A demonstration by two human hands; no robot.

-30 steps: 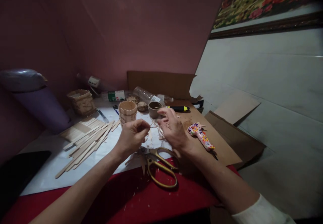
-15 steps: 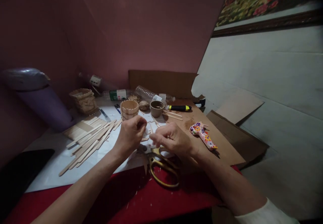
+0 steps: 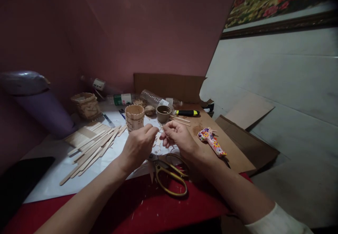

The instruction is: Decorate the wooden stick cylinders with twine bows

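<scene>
My left hand is closed in a pinch, knuckles up, just in front of a scalloped wooden cup. What its fingertips hold is hidden. Close beside it, my right hand pinches thumb against forefinger, with a thin pale strand, seemingly twine, at the fingers; the other fingers curl loosely. Below both hands lie large scissors with gold-coloured handles, spread somewhat apart. Small wood scraps and bits of strand are scattered on the white sheet between the hands. Behind them are a ball of twine and a small pot of dark liquid.
Flat wooden sticks fan out at left, near a second wooden cup and a purple cylinder. At right, a flower-patterned glue gun and a black-and-yellow handle lie on cardboard. Plastic bottles lie behind.
My right hand has moved up and slightly left, nearer the left hand. My left hand has turned knuckles up and dropped slightly. The scissors show more fully.
</scene>
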